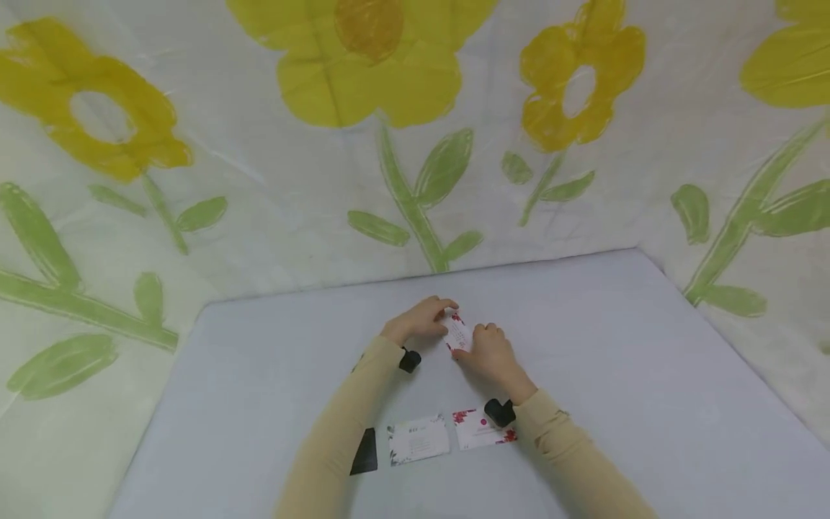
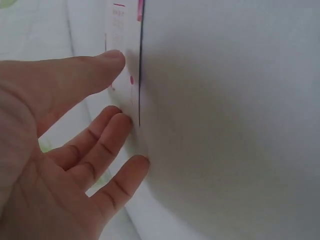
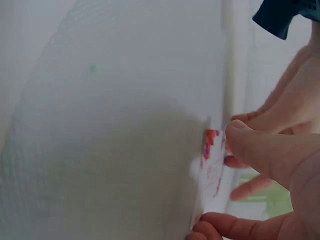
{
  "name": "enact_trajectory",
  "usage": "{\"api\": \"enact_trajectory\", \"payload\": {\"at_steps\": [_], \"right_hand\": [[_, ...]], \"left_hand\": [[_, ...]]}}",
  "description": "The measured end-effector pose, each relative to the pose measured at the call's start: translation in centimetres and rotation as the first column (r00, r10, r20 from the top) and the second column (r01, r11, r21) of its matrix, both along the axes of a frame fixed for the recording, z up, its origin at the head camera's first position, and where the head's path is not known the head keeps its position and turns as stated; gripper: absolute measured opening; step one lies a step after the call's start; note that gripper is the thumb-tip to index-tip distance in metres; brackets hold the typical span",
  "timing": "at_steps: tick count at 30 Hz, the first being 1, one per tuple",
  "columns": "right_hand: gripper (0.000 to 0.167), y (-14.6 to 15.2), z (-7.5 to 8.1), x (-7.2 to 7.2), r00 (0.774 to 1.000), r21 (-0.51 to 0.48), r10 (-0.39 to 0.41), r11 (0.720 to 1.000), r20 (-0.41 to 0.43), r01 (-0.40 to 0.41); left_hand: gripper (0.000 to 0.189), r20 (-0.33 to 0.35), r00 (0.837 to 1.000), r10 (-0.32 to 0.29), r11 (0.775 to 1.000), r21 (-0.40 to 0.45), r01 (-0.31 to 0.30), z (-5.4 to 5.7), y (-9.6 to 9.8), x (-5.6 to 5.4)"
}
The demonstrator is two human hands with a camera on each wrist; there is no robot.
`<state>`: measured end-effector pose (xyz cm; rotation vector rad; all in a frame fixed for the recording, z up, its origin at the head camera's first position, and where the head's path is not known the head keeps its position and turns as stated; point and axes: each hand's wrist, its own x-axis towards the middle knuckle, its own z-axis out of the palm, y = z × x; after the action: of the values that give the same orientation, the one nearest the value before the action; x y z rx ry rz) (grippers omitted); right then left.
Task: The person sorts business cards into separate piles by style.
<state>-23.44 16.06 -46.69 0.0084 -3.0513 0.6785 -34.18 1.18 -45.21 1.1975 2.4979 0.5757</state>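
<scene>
A white business card [image 1: 457, 331] with red flowers at its ends is held between both hands over the far middle of the table. My left hand [image 1: 424, 317] holds it at the left, the thumb [image 2: 112, 62] overlapping its printed face and the fingertips [image 2: 122, 120] at its edge. From the other side my right hand [image 1: 491, 353] grips the card, its thumb and fingers spread along the edge. In the right wrist view the red flowers on the card [image 3: 212, 150] show between that thumb and the lower fingertips.
Nearer me, a row lies on the pale table [image 1: 616, 346]: a black card [image 1: 367, 454] partly behind my left sleeve, a white card with leafy corners [image 1: 418, 440], and a red-flowered card [image 1: 480, 432] partly covered by the right wrist camera [image 1: 499, 413]. Behind hangs a flower-painted cloth [image 1: 272, 216].
</scene>
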Motion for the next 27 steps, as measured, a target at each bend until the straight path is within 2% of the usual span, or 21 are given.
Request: {"api": "enact_trajectory", "payload": {"at_steps": [5,12,14,17,22,27], "right_hand": [[0.051,-1.2,-0.2,0.2,0.999,0.072,-0.036,0.997,0.000,0.036],[0.051,-1.3,0.1,-0.6,0.998,0.070,-0.053,0.996,0.022,0.051],[0.050,-0.8,0.1,-1.0,0.999,0.023,-0.034,0.999,0.042,0.033],[0.048,0.1,0.1,-1.7,0.996,-0.114,0.018,0.993,0.087,-0.008],[0.046,1.4,-0.3,-2.5,0.986,-0.330,0.131,0.939,0.099,-0.092],[0.046,1.6,-0.4,-2.7,0.985,-0.419,0.160,0.900,0.068,-0.118]], "left_hand": [[0.046,-0.007,1.000,0.009,0.999,-0.036,-0.009,-0.3,-0.2,0.1],[0.039,0.009,0.999,0.032,0.996,-0.081,-0.031,0.6,-0.6,0.4],[0.038,0.023,0.999,0.041,0.995,-0.093,-0.039,0.8,-0.7,0.4],[0.035,0.043,0.998,0.039,0.996,-0.082,-0.036,0.8,-1.0,0.4],[0.032,0.064,0.997,0.037,0.999,-0.034,-0.035,0.4,-1.4,0.3],[0.035,0.084,0.992,0.093,0.995,0.040,-0.097,-0.2,-1.6,0.1]]}}
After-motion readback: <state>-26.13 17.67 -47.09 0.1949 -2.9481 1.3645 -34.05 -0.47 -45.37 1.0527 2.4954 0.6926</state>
